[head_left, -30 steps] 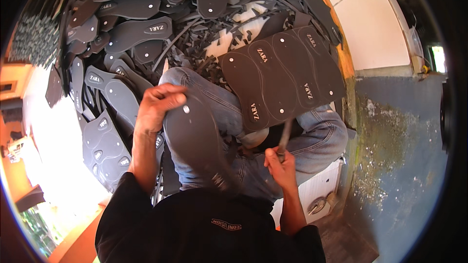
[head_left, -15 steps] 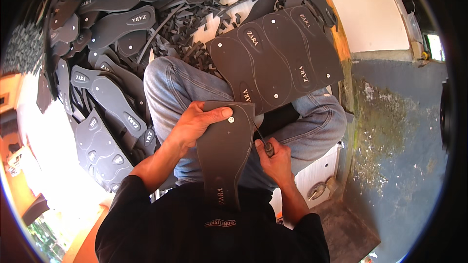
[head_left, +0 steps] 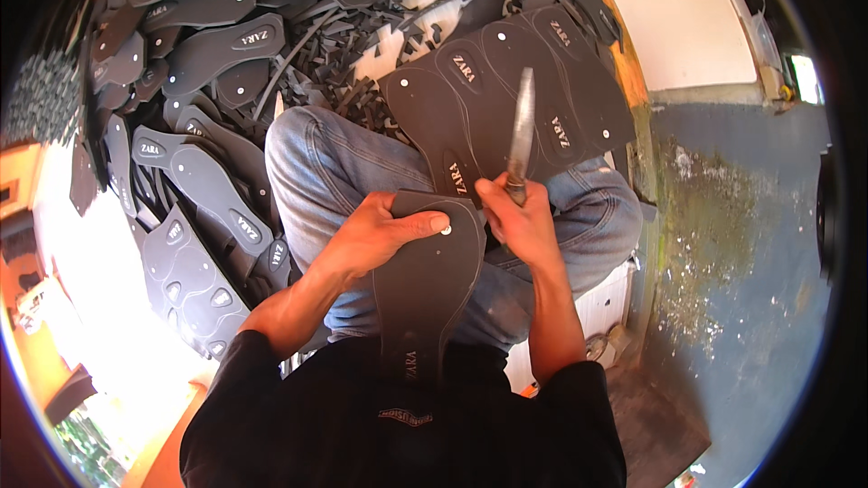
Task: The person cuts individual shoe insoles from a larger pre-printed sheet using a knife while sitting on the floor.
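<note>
My left hand (head_left: pixel 384 231) grips the far end of a dark grey foam insole (head_left: pixel 427 282), thumb pressed on top beside a small white round sticker. The insole lies lengthwise from my lap toward my chest; an outline is marked on it, and a strip of extra foam still borders its far left side. My right hand (head_left: pixel 523 220) is closed round the handle of a knife (head_left: pixel 522 131), its worn metal blade pointing up and away from me. The blade is apart from the insole, in front of an uncut foam sheet (head_left: pixel 493 99) printed with several insole outlines, which rests by my right knee.
Cut insoles (head_left: pixel 221 52) lie heaped at the far left, with more beside my left knee. Thin foam offcuts (head_left: pixel 348 59) are scattered beyond my legs. Another printed sheet (head_left: pixel 192 280) lies at left. A stained blue-grey wall (head_left: pixel 723 244) stands close on the right.
My right hand has lifted the knife from the insole's right edge, up and away, turning the blade upward. The insole's far right corner is now rounded off. My left hand has shifted slightly right.
</note>
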A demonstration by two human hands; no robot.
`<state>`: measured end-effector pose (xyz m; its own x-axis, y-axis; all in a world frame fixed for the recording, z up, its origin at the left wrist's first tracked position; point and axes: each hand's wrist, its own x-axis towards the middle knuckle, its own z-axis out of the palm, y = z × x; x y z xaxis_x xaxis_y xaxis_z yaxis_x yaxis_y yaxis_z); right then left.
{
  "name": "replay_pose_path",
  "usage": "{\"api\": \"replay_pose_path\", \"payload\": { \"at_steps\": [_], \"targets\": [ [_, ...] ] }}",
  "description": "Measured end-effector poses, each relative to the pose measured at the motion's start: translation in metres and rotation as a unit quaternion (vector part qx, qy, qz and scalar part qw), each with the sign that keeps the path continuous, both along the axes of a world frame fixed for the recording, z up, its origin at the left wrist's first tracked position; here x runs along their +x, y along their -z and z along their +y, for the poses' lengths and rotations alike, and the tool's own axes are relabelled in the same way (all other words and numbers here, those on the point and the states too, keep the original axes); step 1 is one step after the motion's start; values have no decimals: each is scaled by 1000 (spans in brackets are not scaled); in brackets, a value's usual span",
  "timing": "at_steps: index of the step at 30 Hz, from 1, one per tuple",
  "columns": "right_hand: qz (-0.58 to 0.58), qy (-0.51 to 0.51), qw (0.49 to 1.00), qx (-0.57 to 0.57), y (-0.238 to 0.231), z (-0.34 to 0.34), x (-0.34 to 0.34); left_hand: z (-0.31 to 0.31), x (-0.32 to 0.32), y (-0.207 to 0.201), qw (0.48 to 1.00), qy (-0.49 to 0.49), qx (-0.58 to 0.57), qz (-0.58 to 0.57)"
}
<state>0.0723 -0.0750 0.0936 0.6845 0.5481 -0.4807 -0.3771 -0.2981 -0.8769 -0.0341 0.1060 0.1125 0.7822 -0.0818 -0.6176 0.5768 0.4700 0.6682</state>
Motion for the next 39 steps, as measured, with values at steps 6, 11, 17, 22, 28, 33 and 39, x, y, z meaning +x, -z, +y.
{"api": "replay_pose_path", "payload": {
  "at_steps": [6,11,17,22,28,33,39],
  "targets": [
    [-49,170,983,43,-11,-3,5,4,17,41,967,-144,-204,-38],
    [-55,264,954,131,-27,-2,-2,-53,24,48,966,-106,4,-235],
    [-140,250,956,66,-23,-10,-17,-88,57,32,951,-241,-170,-93],
    [-290,154,913,-241,9,-59,-21,-85,69,34,941,-279,-183,-60],
    [-288,92,896,-325,6,-66,-39,-81,53,42,955,-224,-180,-75],
    [-294,71,891,-340,12,-67,-49,-79,45,43,958,-207,-178,-93],
    [-314,-11,892,-325,15,-44,-31,-74,15,60,959,-241,-139,-42]
  ]
}}
